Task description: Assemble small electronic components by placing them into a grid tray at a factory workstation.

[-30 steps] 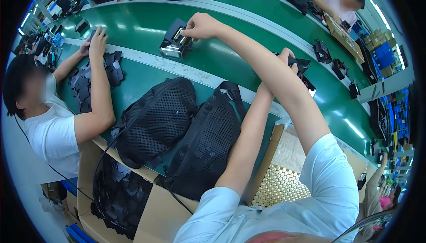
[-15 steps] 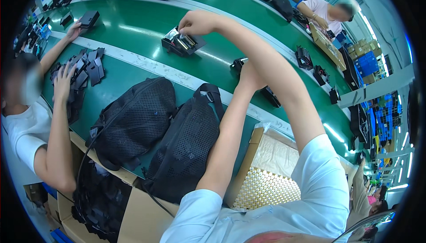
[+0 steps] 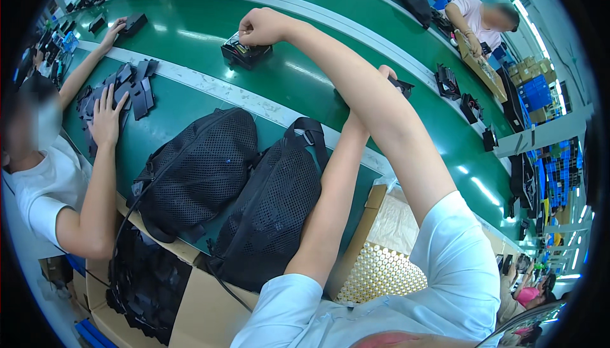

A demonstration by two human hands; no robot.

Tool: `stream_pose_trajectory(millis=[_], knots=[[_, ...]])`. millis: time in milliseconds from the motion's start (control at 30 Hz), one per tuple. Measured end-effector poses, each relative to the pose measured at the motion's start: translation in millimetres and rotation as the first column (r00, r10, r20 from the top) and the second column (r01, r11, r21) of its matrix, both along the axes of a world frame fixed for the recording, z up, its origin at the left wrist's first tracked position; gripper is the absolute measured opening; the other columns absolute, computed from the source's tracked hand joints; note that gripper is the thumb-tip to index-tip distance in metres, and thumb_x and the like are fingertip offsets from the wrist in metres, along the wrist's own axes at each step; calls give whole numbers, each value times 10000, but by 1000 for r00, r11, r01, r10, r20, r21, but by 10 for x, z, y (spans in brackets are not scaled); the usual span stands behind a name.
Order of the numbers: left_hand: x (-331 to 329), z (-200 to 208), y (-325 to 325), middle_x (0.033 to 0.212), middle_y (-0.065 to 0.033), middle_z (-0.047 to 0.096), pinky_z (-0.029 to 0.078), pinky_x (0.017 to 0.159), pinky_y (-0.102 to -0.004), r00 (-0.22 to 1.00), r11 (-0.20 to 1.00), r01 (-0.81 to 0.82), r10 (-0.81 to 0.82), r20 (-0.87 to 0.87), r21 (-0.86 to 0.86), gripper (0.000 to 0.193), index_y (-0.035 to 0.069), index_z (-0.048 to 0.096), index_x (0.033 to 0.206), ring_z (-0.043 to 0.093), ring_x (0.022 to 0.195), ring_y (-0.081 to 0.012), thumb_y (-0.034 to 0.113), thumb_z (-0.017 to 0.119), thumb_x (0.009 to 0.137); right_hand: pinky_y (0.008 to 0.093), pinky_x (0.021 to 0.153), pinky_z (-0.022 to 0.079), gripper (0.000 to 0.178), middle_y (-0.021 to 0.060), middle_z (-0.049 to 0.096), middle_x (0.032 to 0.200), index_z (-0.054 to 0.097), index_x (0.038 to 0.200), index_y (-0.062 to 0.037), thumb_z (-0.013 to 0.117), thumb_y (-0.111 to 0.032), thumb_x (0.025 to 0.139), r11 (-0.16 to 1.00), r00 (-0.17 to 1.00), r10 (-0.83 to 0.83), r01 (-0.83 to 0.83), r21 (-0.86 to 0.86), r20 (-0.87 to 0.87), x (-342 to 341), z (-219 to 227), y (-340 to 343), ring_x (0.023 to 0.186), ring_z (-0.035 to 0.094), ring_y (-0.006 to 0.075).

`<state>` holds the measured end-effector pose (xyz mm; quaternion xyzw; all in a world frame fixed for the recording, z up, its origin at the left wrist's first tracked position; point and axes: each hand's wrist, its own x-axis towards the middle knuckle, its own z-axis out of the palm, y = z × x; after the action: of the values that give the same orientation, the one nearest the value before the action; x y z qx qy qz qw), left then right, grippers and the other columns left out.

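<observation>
My right hand [image 3: 262,28] reaches across my left arm. Its fingers are pinched at the top of an open black case [image 3: 243,56] on the green surface; what they hold is too small to make out. Some yellowish parts show inside that case. My left hand [image 3: 386,71] is mostly hidden behind my right forearm, with only some curled fingers visible. They grip the edge of another black case [image 3: 401,87]. Another dark piece [image 3: 337,95] shows at the left side of my crossed arms.
Two black mesh bags [image 3: 200,163] lie before me, beside a carton [image 3: 359,246] of small pale cylinders. At left a co-worker touches black flat pieces [image 3: 136,90] and a black box [image 3: 135,24]. A carton of black parts [image 3: 149,284] stands below. Another person works at far right.
My right hand has shifted slightly left and up; the case under it now sits a little further left. The left hand's fingers have come into view beside a black case further right.
</observation>
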<state>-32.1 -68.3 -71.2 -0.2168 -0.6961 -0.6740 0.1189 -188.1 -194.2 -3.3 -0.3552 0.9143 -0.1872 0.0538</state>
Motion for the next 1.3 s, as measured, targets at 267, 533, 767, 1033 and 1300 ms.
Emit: stream_pose_trajectory(millis=[267,533,767,1033,1300], knots=[[213,448,-129,748,-112,624,468,565,-355,976,999,-6,13,215,-35,254,61,559,1070,557,609,-218,137,617,834,327,798,540,344,84,710,954,737,1070,-71,711,-289,805,999,985,29,-31,-9,-169,-182,-244,-235,787,653,248],[117,214,-64,758,-120,646,472,543,-354,986,997,-79,79,144,-8,254,81,571,1075,569,596,-229,113,624,829,372,900,511,462,151,594,1177,683,1179,-59,757,-329,812,984,958,175,-179,4,-227,111,-216,-114,965,604,296],[147,325,-104,781,-137,663,489,566,-373,980,989,-131,139,145,-65,253,91,580,1066,602,609,-256,132,634,823,411,971,459,477,153,543,1235,679,1158,-52,799,-314,779,958,909,281,-245,151,-308,65,-313,-65,1076,517,339],[70,314,-87,852,-154,654,503,679,-426,967,967,-215,230,107,-136,247,74,570,1086,612,697,-298,150,597,853,494,1011,433,514,138,523,1376,601,1263,-54,720,-337,851,985,898,171,-165,52,-406,341,-258,-41,1150,493,393],[-4,361,-243,989,-194,623,492,819,-421,912,937,-346,346,222,-41,317,24,521,1137,616,860,-323,197,607,886,304,762,541,366,84,681,993,662,1145,-43,601,-36,784,830,862,-366,132,-541,-350,1323,545,2043,840,628,201]])
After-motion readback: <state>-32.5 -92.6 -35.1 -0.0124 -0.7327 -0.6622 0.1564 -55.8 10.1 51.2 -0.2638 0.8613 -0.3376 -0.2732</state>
